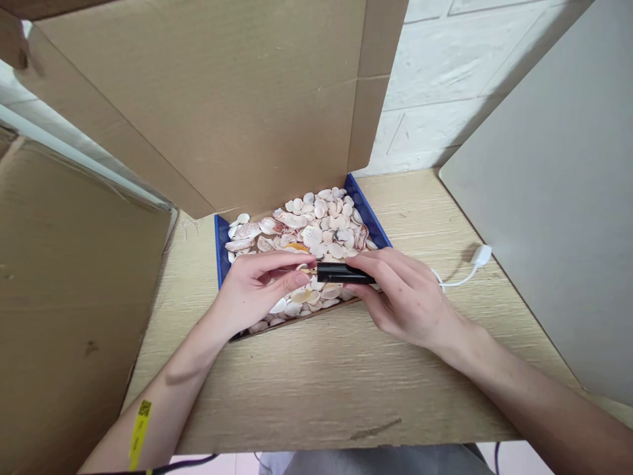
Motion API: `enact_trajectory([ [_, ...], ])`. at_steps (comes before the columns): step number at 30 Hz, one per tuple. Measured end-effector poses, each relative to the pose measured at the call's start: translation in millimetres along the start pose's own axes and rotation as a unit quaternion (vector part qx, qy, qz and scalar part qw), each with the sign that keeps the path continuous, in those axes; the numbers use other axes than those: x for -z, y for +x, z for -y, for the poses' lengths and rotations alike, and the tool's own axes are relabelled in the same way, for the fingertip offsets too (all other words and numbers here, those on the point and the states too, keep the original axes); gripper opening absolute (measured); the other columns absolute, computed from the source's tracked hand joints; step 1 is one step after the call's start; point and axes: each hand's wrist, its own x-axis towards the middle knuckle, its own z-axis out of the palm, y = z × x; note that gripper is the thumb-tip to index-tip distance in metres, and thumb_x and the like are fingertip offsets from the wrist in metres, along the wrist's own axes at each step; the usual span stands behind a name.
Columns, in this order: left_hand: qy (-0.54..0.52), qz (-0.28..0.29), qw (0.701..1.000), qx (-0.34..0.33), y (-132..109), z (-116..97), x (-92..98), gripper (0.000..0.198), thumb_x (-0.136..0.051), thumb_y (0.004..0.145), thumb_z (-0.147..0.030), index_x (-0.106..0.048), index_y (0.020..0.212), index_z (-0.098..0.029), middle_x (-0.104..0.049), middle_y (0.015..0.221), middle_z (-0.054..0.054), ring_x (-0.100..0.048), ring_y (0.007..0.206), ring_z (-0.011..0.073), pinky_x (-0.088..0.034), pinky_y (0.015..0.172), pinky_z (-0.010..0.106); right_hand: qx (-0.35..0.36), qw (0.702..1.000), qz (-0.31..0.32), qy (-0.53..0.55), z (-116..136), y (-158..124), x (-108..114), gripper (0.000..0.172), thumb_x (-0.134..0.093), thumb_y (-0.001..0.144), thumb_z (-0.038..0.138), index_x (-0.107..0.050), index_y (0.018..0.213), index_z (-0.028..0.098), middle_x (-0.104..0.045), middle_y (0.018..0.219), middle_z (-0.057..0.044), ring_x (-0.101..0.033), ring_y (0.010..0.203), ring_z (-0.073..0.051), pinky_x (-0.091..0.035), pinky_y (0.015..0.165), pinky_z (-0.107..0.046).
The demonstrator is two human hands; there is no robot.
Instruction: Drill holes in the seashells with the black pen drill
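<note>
My right hand [408,293] is wrapped round a black handheld mini drill [332,272], which lies nearly level and points left. A thin brass-coloured tip sticks out of its left end. The fingers of my left hand [250,284] are pinched at this tip, on a small pale shell [302,267] that is mostly covered by the thumb and fingers. Whether the bit has gone into the shell I cannot tell. Both hands are over a shallow box with blue sides [368,211], full of white, pinkish and brown-streaked seashells [336,214]. One orange shell [297,247] shows just behind my left fingers.
A large cardboard flap [237,99] rises behind the box, and more cardboard [74,277] stands at the left. On the right a grey panel [554,185] leans over the wooden table [316,389]. A white cable with a plug [481,256] lies beside my right hand.
</note>
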Motion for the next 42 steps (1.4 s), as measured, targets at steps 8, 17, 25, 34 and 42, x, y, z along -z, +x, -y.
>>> enact_trajectory([
  [8, 0.033, 0.009, 0.999, -0.026, -0.5, 4.5, 0.6, 0.016, -0.067, 0.078, -0.019, -0.074, 0.093, -0.023, -0.075, 0.093, 0.002, -0.069, 0.079, 0.0136, -0.055, 0.068, 0.021, 0.001, 1.000, 0.016, 0.002, 1.0, 0.9, 1.0, 0.035, -0.057, 0.085, 0.023, -0.049, 0.116, 0.011, -0.064, 0.093, -0.008, -0.058, 0.080, -0.017, -0.050, 0.069, -0.030],
  [17, 0.039, 0.032, 0.999, -0.003, -0.1, 1.7, 0.2, 0.019, -0.069, 0.077, -0.024, -0.074, 0.096, -0.022, -0.075, 0.094, 0.003, -0.069, 0.080, 0.0159, -0.055, 0.071, 0.024, 0.006, 1.000, 0.024, -0.004, 0.7, 1.7, 0.0, 0.030, -0.055, 0.087, 0.028, -0.054, 0.111, 0.011, -0.065, 0.088, -0.008, -0.056, 0.075, -0.017, -0.049, 0.067, -0.030],
  [25, 0.027, 0.028, 0.999, 0.021, -1.7, 0.2, -0.1, 0.019, -0.069, 0.077, -0.026, -0.074, 0.095, -0.023, -0.075, 0.090, 0.002, -0.069, 0.076, 0.0166, -0.055, 0.065, 0.024, 0.007, 1.000, 0.015, -0.005, -0.3, 0.9, 2.2, 0.029, -0.057, 0.086, 0.027, -0.053, 0.111, 0.013, -0.065, 0.087, -0.007, -0.054, 0.074, -0.017, -0.047, 0.065, -0.031],
  [34, -0.006, 0.047, 0.998, 0.052, -2.6, -3.0, 1.4, 0.014, -0.067, 0.077, -0.029, -0.075, 0.086, -0.021, -0.074, 0.073, 0.001, -0.067, 0.064, 0.0149, -0.054, 0.058, 0.023, 0.033, 0.999, -0.015, -0.012, -0.3, 2.2, 3.4, 0.030, -0.061, 0.082, 0.023, -0.054, 0.109, 0.010, -0.065, 0.086, -0.009, -0.051, 0.070, -0.017, -0.046, 0.063, -0.031],
  [42, -0.154, 0.101, 0.974, 0.134, -3.6, -4.9, 0.2, 0.011, -0.069, 0.075, -0.025, -0.067, 0.082, -0.016, -0.075, 0.074, 0.003, -0.070, 0.065, 0.0153, -0.055, 0.058, 0.022, 0.057, 0.998, -0.030, -0.011, -1.4, 0.4, 5.8, 0.033, -0.062, 0.081, 0.023, -0.053, 0.112, 0.013, -0.065, 0.087, -0.008, -0.054, 0.072, -0.017, -0.047, 0.063, -0.031],
])
